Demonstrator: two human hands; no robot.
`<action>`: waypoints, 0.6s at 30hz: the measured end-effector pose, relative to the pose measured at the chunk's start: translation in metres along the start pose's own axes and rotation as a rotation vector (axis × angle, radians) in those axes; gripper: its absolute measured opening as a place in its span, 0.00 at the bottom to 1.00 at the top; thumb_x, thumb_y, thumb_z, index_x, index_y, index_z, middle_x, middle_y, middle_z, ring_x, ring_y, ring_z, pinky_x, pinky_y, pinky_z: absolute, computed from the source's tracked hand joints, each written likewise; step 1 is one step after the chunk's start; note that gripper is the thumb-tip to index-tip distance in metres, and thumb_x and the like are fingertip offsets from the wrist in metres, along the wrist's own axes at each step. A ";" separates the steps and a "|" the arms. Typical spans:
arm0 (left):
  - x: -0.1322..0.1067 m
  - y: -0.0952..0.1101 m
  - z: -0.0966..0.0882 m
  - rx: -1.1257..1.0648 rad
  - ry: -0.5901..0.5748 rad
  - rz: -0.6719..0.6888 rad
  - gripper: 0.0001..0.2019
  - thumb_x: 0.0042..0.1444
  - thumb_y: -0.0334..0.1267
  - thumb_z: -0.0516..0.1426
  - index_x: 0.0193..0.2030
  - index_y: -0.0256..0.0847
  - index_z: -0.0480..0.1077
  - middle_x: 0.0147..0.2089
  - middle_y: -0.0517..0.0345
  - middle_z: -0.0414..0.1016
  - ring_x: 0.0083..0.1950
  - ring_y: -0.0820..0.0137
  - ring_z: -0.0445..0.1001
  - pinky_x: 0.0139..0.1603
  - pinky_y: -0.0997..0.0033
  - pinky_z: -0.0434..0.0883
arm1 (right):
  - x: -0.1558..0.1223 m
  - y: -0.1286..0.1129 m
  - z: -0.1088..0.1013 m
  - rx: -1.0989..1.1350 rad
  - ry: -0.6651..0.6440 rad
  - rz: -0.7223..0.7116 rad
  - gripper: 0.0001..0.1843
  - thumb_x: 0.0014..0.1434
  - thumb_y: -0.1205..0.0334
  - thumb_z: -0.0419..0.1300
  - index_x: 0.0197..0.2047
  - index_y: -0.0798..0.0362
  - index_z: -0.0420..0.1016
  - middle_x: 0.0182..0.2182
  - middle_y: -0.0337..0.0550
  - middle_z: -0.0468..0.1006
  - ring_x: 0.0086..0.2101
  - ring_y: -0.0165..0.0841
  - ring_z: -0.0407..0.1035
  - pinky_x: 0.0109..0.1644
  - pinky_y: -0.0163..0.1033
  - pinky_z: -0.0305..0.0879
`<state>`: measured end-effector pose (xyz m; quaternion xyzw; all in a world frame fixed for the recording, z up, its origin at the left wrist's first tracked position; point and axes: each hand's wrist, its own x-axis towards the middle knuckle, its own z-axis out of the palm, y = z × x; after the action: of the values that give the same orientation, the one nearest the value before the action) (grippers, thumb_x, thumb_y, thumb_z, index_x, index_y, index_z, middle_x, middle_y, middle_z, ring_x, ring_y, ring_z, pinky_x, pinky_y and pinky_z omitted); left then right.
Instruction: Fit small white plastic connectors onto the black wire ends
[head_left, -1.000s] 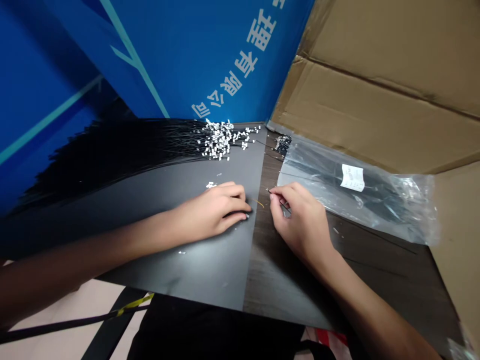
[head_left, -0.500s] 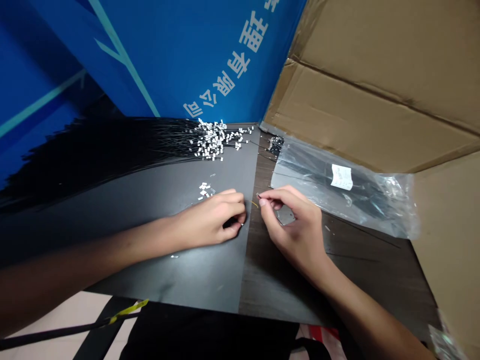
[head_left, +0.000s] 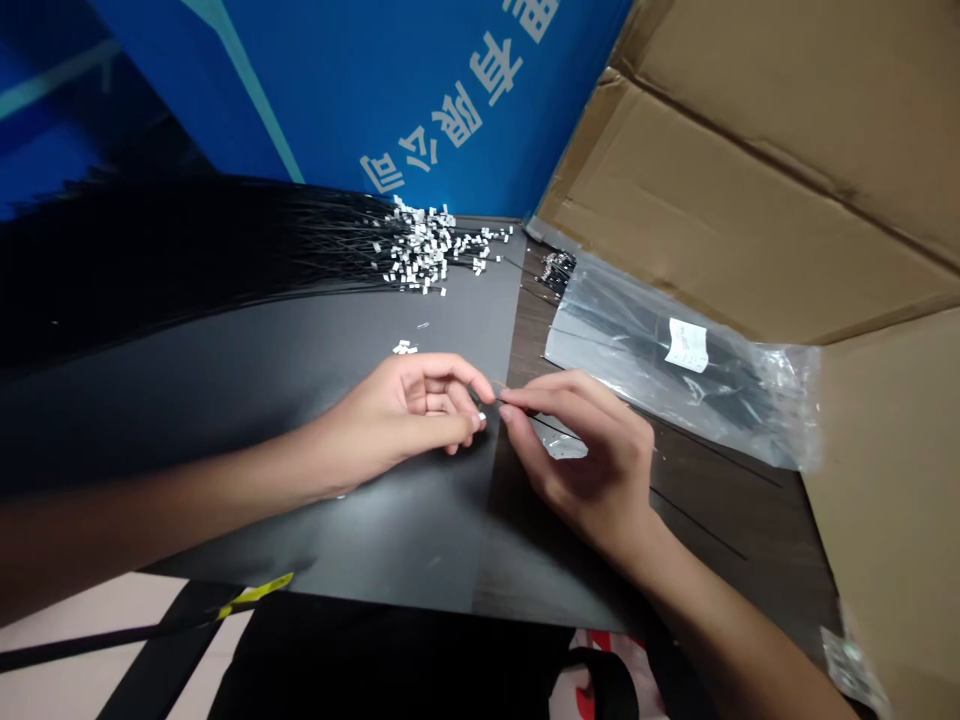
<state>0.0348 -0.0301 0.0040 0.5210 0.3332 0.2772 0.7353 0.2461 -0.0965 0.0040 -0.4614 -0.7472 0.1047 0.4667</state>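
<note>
My right hand (head_left: 581, 430) is closed in a pinch on a thin black wire (head_left: 551, 425), which trails to the right beneath the fingers. My left hand (head_left: 427, 405) has its palm turned up and curled. Between its thumb and fingers sits a small white connector (head_left: 482, 416). Its index fingertip reaches the wire's end beside the right fingertips; whether it touches the wire is hard to tell. Behind the left hand lies a little group of loose white connectors (head_left: 405, 348).
A big bundle of black wires (head_left: 285, 240) with white connector ends (head_left: 424, 245) spreads across the back left. At right lies a clear plastic bag (head_left: 622, 330) with a white label. A blue panel (head_left: 315, 80) and cardboard (head_left: 720, 200) wall in the grey tabletop (head_left: 390, 550).
My left hand has rolled from palm down to palm up, its index finger now near the right fingertips. The right hand has shifted slightly left. The camera view has also shifted.
</note>
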 end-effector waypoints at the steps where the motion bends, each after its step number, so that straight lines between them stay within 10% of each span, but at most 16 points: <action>1: 0.000 -0.001 0.001 0.006 0.019 0.011 0.09 0.53 0.28 0.70 0.42 0.35 0.83 0.32 0.58 0.84 0.32 0.74 0.79 0.36 0.78 0.76 | 0.000 -0.001 0.000 0.036 -0.017 0.038 0.09 0.68 0.76 0.68 0.46 0.56 0.87 0.38 0.47 0.86 0.36 0.33 0.80 0.41 0.40 0.77; 18: -0.007 0.005 0.003 0.188 0.071 0.112 0.04 0.56 0.32 0.70 0.39 0.37 0.86 0.30 0.58 0.85 0.32 0.71 0.82 0.36 0.78 0.78 | -0.002 -0.006 -0.001 0.011 -0.030 0.056 0.09 0.68 0.74 0.68 0.45 0.51 0.86 0.38 0.44 0.86 0.36 0.34 0.79 0.41 0.43 0.77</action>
<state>0.0331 -0.0355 0.0113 0.5953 0.3539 0.3039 0.6543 0.2436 -0.1017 0.0072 -0.4777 -0.7404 0.1288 0.4549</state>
